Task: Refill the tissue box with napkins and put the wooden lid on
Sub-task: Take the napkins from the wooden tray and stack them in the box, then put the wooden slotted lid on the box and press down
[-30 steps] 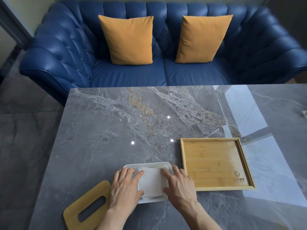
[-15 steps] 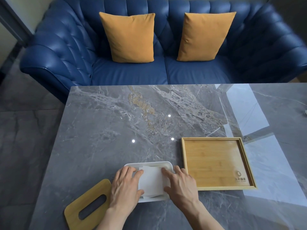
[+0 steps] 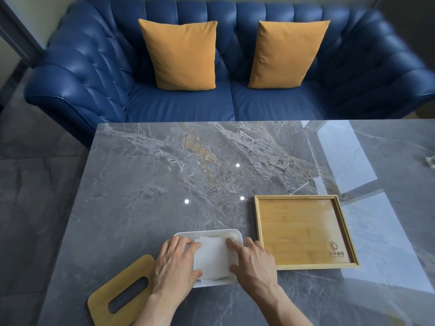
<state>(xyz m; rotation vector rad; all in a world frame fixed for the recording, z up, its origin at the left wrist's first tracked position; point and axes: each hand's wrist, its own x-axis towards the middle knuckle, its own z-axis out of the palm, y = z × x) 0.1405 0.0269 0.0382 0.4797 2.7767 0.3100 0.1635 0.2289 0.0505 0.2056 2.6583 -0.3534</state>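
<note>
Little has moved since a second ago: both hands stay on the napkins in the box, the view has shifted slightly, and the wooden lid, tray and box sit where they were.

Head view: white tissue box sits open on the grey marble counter, near its front edge. Stack of white napkins lies inside it, top sheet roughly level with the rim. Left hand lies flat, palm down, over the left side of the box; fingers loosely spread on the napkins, thumb tip on the front left corner of the stack. Right hand is also palm down on the right side, index finger pressing the far right part of the stack, other fingers draped over the box's right wall. Neither hand pinches anything; both press down, flat.

Wooden lid, with a dark oval slot, lies flat on the counter to the left of the box, tilted diagonally, its right end partly under the left wrist. Empty-looking bamboo tray lies just right of the box, near the right hand, logo in its front right corner.

Behind the counter: blue tufted sofa with two orange cushions, left and right. Small clear object at the far right counter edge, too cut off to identify.
</note>
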